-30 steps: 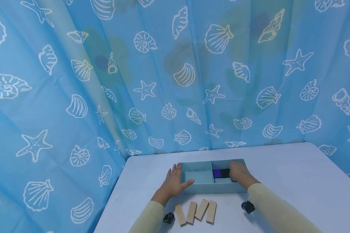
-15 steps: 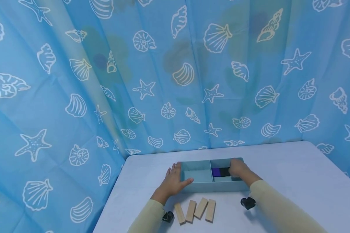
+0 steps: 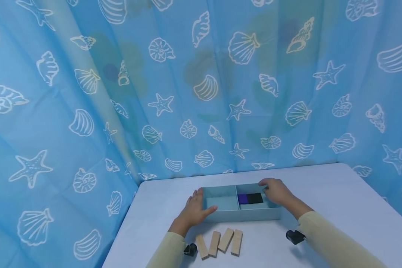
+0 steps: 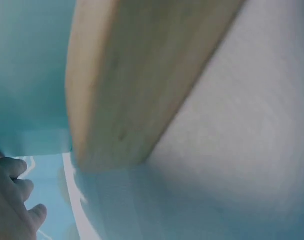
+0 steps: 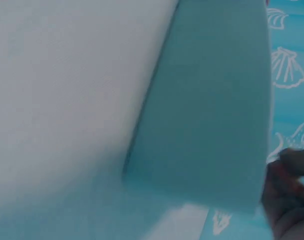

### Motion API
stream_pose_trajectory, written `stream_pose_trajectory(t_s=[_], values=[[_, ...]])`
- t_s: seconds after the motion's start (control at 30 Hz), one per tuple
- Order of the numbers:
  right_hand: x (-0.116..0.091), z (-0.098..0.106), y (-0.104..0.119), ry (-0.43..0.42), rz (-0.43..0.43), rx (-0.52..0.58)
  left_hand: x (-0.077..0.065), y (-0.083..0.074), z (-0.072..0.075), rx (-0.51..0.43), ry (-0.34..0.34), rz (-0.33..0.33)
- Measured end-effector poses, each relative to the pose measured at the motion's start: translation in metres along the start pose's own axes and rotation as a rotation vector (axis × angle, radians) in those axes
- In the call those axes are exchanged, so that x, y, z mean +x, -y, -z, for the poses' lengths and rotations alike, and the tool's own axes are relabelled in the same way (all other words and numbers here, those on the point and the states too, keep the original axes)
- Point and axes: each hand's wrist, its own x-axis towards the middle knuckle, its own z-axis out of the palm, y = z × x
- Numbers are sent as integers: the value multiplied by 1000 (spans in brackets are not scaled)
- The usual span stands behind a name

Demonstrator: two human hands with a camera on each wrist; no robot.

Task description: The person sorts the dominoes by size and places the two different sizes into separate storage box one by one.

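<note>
A pale blue-green box (image 3: 254,215) stands on the table, split by a divider into two compartments. My left hand (image 3: 191,212) rests against its left end, fingers spread along the side and thumb over the front rim. In the right compartment lie a purple folded cloth (image 3: 242,199) and a black folded cloth (image 3: 255,198), side by side. My right hand (image 3: 278,191) is over the box's right end, beside the black cloth and apart from it, thumb and forefinger separated. Nothing shows between its fingers. In the right wrist view, the fingers (image 5: 289,200) are partly cut off at the edge.
Several wooden blocks (image 3: 236,242) lie in a loose row in front of the box; one wooden block (image 4: 137,85) looms large in the left wrist view. The white table (image 3: 325,193) meets a blue seashell-patterned curtain (image 3: 187,93) behind.
My right hand has lifted off the black cloth and shifted right, leaving more of that cloth in view. The left hand keeps its place on the box. The head view has turned slightly right.
</note>
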Motion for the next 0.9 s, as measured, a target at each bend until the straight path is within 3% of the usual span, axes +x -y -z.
stream_pose_trajectory(t_s=[0.17, 0.5, 0.67, 0.9], values=[[-4, 1, -10, -97, 67, 16, -2, 5, 5, -4, 3, 5], [-10, -2, -27, -107, 154, -86, -16, 15, 19, -69, 19, 69], [-14, -1, -32, -74, 140, -132, -26, 19, 20, -86, 70, 103], [-20, -6, -35, 3, 84, -116, -41, 24, 15, -97, 91, 89]])
